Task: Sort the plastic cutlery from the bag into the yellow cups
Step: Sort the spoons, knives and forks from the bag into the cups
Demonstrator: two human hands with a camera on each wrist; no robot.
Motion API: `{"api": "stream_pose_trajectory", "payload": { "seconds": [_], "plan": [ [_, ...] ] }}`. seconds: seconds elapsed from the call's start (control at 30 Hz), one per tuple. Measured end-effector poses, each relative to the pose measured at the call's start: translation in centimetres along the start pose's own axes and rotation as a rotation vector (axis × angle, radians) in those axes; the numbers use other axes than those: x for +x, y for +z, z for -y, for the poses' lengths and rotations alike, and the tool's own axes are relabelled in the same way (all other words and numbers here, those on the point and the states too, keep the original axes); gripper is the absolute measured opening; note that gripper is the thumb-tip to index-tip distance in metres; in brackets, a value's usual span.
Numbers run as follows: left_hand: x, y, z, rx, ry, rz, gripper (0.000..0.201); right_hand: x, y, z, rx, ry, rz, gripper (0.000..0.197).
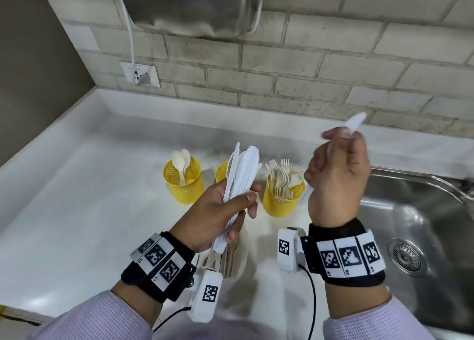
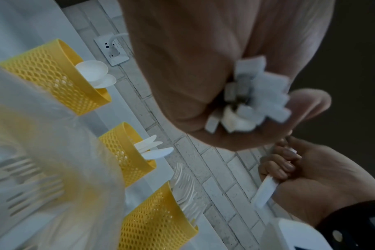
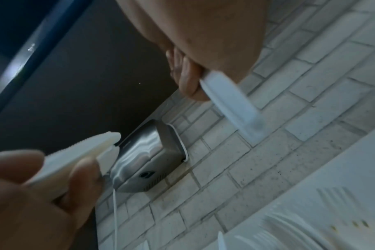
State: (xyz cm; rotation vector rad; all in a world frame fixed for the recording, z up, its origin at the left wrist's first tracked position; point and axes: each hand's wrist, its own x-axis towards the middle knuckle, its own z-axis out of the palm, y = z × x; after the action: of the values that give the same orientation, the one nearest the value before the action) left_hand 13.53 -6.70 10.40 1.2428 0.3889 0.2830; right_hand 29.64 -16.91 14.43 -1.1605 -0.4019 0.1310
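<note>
My left hand [image 1: 225, 211] grips a bundle of white plastic knives [image 1: 239, 173] upright above the counter; their handle ends [image 2: 253, 101] fan out below my palm. My right hand [image 1: 338, 165] is raised to the right of the bundle and holds a single white knife [image 1: 355, 121], blade tip up and handle [image 3: 231, 104] sticking out below the fist. Three yellow mesh cups stand behind the hands: the left one [image 1: 183, 185] holds spoons, the middle one [image 2: 126, 152] holds knives, the right one [image 1: 280, 201] is full of forks. The clear bag [image 1: 236, 257] with more cutlery lies under my wrists.
A steel sink [image 1: 410, 211] with its drain lies at the right of the white counter [image 1: 77, 211]. The brick wall behind carries a socket [image 1: 141, 76] with a white cable and a steel box [image 1: 195, 6].
</note>
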Motion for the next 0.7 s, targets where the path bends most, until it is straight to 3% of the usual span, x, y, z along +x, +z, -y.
{"api": "stream_pose_trajectory", "payload": {
  "seconds": [0.13, 0.23, 0.5, 0.7],
  "plan": [
    [0.0, 0.0, 0.1, -0.028, -0.007, 0.024, 0.024, -0.8, 0.3, -0.9, -0.339, 0.125, 0.323, 0.014],
    [-0.1, 0.0, 0.1, -0.027, 0.003, 0.029, 0.023, -1.7, 0.4, -1.1, -0.376, 0.205, 0.481, 0.018],
    [-0.2, 0.0, -0.1, 0.013, 0.017, 0.028, 0.018, -1.9, 0.4, -0.5, -0.349, 0.153, 0.498, 0.015],
    [-0.1, 0.0, 0.0, 0.008, 0.027, -0.001, 0.015, -1.4, 0.4, -1.4, -0.290, 0.116, 0.219, 0.014]
  ]
}}
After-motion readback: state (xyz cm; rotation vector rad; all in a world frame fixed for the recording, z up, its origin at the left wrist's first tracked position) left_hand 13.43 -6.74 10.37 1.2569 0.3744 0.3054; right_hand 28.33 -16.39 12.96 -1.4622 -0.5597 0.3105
